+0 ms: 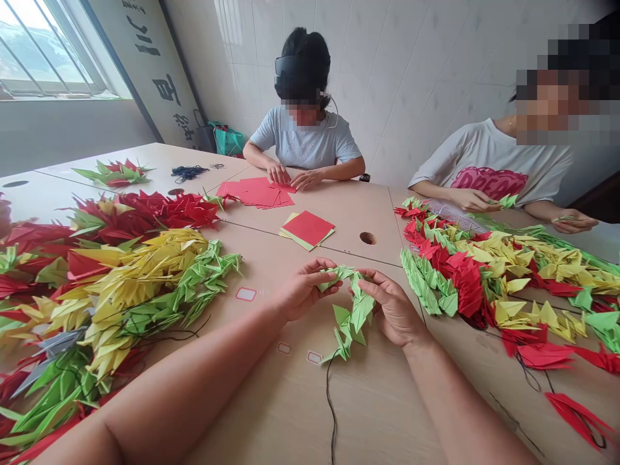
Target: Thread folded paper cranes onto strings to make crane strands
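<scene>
Between my two hands, a string of green folded paper cranes (361, 309) is held up over the table. My left hand (309, 287) pinches its upper left end between thumb and fingers. On the other side, my right hand (391, 303) grips the string near its bend, thumb on top. The lower cranes hang down between the hands, and a black cord (331, 407) trails from them toward the table's front edge. Some of my right fingers are hidden behind the paper.
Yellow strung cranes (145, 278) lie in a large pile at left. Red strung cranes (450, 271) and others cover the right side. Ahead is a stack of square paper (309, 229). Across the table, a person handles red paper sheets (256, 192); another person sits at right.
</scene>
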### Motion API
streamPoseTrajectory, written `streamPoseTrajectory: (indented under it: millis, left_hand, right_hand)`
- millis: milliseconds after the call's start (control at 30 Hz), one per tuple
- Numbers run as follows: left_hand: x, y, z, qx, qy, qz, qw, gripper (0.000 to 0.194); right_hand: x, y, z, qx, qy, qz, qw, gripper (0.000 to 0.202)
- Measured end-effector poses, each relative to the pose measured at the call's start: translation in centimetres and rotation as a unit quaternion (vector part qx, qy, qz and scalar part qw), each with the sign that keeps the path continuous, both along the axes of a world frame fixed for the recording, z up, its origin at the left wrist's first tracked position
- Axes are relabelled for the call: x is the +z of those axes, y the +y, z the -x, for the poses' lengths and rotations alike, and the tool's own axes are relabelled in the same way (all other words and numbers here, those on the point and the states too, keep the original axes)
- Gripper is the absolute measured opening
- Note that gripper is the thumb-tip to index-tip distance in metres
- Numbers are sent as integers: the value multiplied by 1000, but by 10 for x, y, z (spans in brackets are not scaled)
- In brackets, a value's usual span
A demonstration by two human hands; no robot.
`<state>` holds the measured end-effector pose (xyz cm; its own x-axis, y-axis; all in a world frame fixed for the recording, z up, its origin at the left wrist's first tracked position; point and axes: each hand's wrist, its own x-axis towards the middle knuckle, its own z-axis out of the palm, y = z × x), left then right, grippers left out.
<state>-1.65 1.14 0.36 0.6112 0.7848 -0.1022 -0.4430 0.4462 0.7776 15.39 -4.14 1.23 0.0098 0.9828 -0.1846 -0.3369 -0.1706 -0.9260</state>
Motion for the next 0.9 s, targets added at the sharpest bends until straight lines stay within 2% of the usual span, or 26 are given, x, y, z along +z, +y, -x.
streamPoseTrajectory:
  millis: [167,533,900]
  left_hand:
    - [2,1,-1,6,-7,12,1000,14]
    - [4,1,0,4,-7,22,1000,11]
    - [3,2,0,22,-5,23,999,13]
  right_hand:
    - [1,-1,2,15,-24,-23,999,34]
    - [0,1,2,-72,-68,-46,994,25]
    - [-6,0,3,-103,-226,-137,959,22]
